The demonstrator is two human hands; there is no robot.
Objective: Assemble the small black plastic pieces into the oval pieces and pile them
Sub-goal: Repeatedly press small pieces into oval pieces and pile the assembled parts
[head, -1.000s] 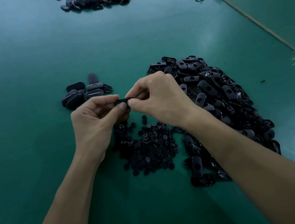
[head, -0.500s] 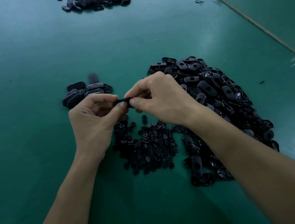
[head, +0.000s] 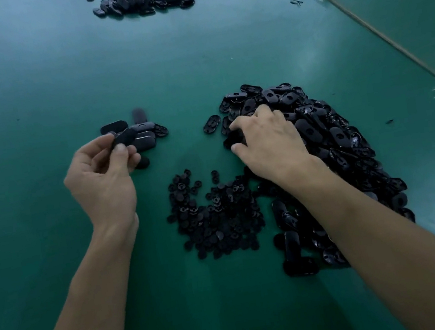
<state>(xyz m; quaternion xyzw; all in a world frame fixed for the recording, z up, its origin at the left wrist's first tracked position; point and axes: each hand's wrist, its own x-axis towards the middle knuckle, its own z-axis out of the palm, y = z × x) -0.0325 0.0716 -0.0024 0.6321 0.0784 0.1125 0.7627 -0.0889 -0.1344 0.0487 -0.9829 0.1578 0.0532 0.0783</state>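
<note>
At ten o'clock my left hand (head: 104,181) pinches an oval piece (head: 125,138); at two my right hand (head: 266,139) grips a second piece (head: 232,137) on the heap (head: 326,135).

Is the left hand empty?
No, the left hand pinches a black oval piece between thumb and fingers, near the small stack of ovals.
</note>
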